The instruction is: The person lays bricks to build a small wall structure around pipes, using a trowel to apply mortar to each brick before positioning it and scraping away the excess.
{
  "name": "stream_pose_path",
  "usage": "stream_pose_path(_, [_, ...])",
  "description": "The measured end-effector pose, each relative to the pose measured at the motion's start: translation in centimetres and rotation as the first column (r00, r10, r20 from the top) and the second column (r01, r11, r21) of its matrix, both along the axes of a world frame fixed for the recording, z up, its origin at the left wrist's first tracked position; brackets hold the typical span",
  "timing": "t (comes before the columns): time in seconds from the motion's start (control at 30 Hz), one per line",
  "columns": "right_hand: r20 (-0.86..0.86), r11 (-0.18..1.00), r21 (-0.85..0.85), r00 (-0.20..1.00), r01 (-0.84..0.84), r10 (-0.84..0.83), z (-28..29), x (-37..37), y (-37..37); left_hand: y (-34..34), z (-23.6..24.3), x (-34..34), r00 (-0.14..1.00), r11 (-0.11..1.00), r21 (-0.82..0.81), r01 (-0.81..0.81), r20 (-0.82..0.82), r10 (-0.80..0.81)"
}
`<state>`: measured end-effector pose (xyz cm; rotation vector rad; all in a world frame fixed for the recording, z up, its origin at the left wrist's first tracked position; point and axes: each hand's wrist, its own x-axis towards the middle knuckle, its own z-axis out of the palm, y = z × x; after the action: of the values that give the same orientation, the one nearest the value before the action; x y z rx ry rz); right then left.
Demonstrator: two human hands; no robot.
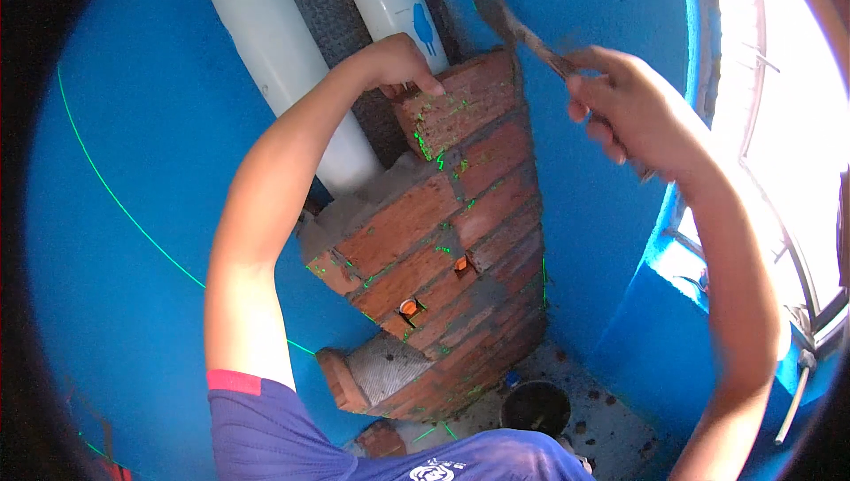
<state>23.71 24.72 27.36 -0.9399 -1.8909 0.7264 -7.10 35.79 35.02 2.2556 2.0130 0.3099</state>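
Note:
My left hand grips the top brick at the right end of a partly built brick wall, its thumb over the top edge. My right hand holds a trowel by the handle, blade raised up and left, above and right of that brick near the blue wall. Grey mortar lies along the lower top course, left of the top brick. Two white pipes stand behind the brickwork. Green laser light speckles the bricks.
Blue walls carry thin green laser lines. A bright barred window is at the right. Small orange fittings sit in the brickwork, which has a recessed niche low down. A dark bucket stands on the stained floor below.

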Motion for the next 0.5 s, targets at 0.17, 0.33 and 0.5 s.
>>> stream_pose_path(0.17, [-0.100,0.950,0.190,0.968,0.247,-0.231,-9.4,0.6,2.5,-0.4,0.1,-0.2,0.999,0.999,0.033,0.035,-0.029,-0.034])
stream_pose_path(0.33, [-0.018,0.927,0.094,0.931,0.363,-0.363,-11.8,0.1,3.7,-0.3,0.1,0.1,1.000,1.000,0.009,-0.002,-0.022,0.002])
stream_pose_path(0.5, [0.007,0.887,0.155,0.897,0.435,-0.441,-14.4,0.2,5.6,-0.5,0.1,0.4,0.999,0.999,0.030,0.029,-0.031,-0.028])
